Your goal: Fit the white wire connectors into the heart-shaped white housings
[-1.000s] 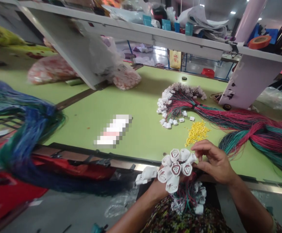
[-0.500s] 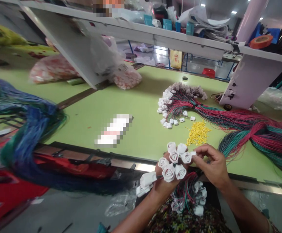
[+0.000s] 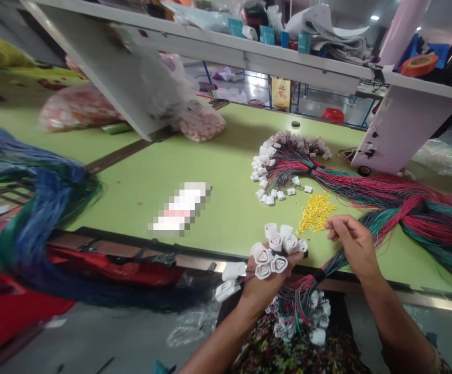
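Connectors (image 3: 278,264), white and hollow-faced, are bunched in the left hand (image 3: 262,293) over the near edge of the tabletop (image 3: 144,176); its fingers are closed around the bunch, and two more white pieces (image 3: 230,280) stick out on the wrist side; the right hand (image 3: 356,241) is apart from them, its fingers curled with the tips beside the yellow bits (image 3: 316,212), and whether they grip anything I cannot tell; under the hands, the lap bundle (image 3: 301,306) of red, green and dark wires ends in more white plugs; beyond the yellow bits lies the long bundle (image 3: 350,182), its white ends fanned out toward the left; farther back are a black roll (image 3: 296,124) and a clear bag (image 3: 201,122) of pale pink pieces; blue and green wires (image 3: 54,192) hang over the near edge at far left; a shelf (image 3: 226,49) spans the tabletop.
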